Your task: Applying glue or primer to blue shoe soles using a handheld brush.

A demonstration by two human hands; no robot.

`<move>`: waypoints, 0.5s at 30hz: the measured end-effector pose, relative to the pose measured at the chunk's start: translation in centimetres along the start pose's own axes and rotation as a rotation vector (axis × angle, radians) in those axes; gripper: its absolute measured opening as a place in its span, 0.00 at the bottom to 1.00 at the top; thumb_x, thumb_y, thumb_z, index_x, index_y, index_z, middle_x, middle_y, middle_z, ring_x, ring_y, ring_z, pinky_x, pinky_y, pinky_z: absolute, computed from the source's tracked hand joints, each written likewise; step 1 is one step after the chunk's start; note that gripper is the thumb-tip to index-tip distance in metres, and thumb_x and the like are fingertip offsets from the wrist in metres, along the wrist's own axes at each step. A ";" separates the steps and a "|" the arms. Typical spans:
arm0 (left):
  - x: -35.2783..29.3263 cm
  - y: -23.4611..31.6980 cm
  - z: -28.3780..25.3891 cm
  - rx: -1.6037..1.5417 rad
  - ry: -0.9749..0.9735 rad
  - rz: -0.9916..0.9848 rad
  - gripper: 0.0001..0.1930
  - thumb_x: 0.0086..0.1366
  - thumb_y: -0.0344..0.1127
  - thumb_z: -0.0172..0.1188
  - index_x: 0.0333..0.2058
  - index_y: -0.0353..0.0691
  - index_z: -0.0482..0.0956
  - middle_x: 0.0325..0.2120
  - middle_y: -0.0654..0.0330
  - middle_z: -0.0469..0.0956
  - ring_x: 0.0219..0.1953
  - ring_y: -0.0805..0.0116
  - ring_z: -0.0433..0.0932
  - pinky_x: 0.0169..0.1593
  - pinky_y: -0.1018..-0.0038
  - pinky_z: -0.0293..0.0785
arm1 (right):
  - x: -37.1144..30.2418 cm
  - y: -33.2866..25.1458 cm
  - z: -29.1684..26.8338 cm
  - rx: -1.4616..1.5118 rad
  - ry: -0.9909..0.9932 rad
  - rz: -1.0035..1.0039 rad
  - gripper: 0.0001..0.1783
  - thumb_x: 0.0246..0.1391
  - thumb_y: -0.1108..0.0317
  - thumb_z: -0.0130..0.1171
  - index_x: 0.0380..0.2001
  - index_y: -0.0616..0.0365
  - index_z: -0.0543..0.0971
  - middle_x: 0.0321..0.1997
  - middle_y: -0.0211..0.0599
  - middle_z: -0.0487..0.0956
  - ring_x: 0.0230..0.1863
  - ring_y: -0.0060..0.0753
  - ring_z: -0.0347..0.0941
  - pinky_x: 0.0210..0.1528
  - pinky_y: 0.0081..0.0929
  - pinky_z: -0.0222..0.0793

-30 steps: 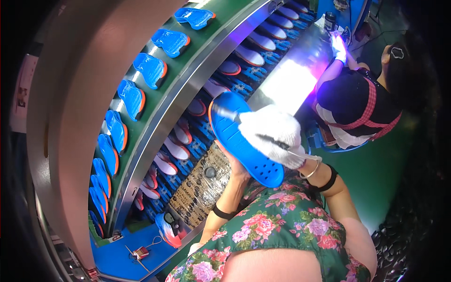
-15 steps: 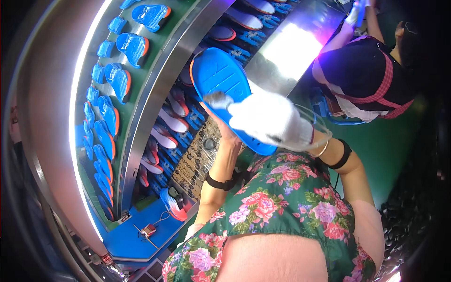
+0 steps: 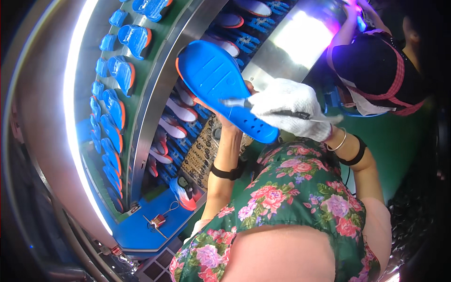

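A blue shoe sole with an orange edge is held up at a slant in front of me, its ridged face toward me and several small holes at its near end. My left hand, bare, is closed on the sole from underneath; most of its fingers are hidden behind it. My right hand, in a white knitted glove, grips a brush. The brush's pale bristles lie over the middle of the sole; whether they touch it I cannot tell.
Blue sole pieces stand on a green conveyor at the left, beside a bright light strip. Below a metal rail, shoe uppers and blue soles line a shelf. A shoe sits near a blue table. A co-worker sits at the right.
The sole has shifted up and left, and its face is turned a little. My right hand has moved slightly right with the brush, away from the sole's left edge toward its middle.
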State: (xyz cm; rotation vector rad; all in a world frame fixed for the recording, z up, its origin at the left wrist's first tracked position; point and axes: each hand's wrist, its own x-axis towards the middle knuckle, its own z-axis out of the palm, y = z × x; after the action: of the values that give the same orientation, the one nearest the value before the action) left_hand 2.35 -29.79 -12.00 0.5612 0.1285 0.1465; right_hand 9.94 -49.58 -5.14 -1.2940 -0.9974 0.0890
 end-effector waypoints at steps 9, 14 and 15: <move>1.8 1.0 -2.2 -0.291 -0.341 -0.064 0.62 0.40 0.87 0.60 0.59 0.37 0.68 0.45 0.48 0.77 0.49 0.51 0.74 0.56 0.53 0.70 | -2.2 -0.3 1.5 -0.113 0.049 -0.011 0.13 0.47 0.73 0.73 0.38 0.53 0.88 0.41 0.36 0.86 0.39 0.38 0.83 0.42 0.31 0.79; 2.3 1.3 -3.0 -0.331 -0.422 -0.192 0.59 0.38 0.83 0.67 0.56 0.37 0.69 0.42 0.54 0.78 0.51 0.59 0.71 0.57 0.59 0.69 | -3.1 -0.7 1.8 -0.350 -0.059 -0.147 0.12 0.46 0.75 0.73 0.37 0.54 0.88 0.39 0.36 0.87 0.40 0.37 0.83 0.44 0.32 0.79; 2.3 1.4 -3.0 -0.354 -0.321 -0.102 0.61 0.40 0.86 0.61 0.57 0.34 0.69 0.42 0.49 0.78 0.46 0.54 0.73 0.54 0.58 0.71 | -3.1 -0.5 1.6 -0.075 -0.079 -0.009 0.12 0.46 0.75 0.73 0.37 0.54 0.88 0.39 0.36 0.87 0.39 0.37 0.83 0.43 0.32 0.79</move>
State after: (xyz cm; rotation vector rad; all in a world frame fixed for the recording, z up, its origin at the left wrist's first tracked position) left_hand 4.01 -26.69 -13.97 0.2188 -0.1788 -0.0222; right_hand 6.81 -50.36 -6.56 -1.3627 -1.0822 0.0974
